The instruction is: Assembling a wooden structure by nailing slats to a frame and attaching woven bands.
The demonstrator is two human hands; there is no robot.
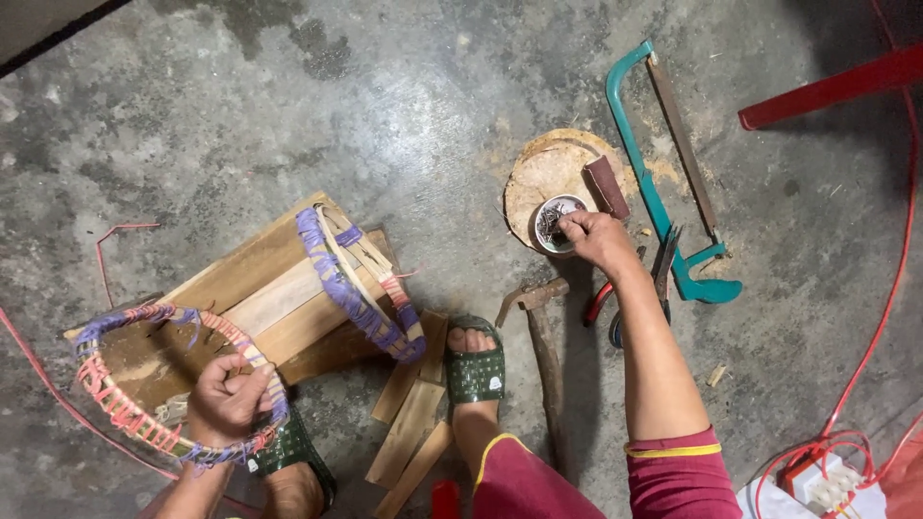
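My left hand [226, 399] grips the rim of a round hoop [125, 413] wrapped in pink and purple strips, held over a wooden board at the lower left. My right hand [596, 238] reaches out, fingers pinched inside a small round tin of nails [551, 213] that rests on a round wooden block [548, 173]. A second wrapped hoop [361, 284] stands on edge on the planks between my hands. A claw hammer [543, 336] lies on the floor beside my right forearm.
A teal hacksaw [663, 173] and pliers [659, 279] lie right of the block. Wooden planks [279, 288] and offcuts [413, 413] sit by my feet in green sandals [476, 370]. Red cord [889, 288] runs to a socket strip [817, 481]; a red bar [836, 91] juts in at the upper right.
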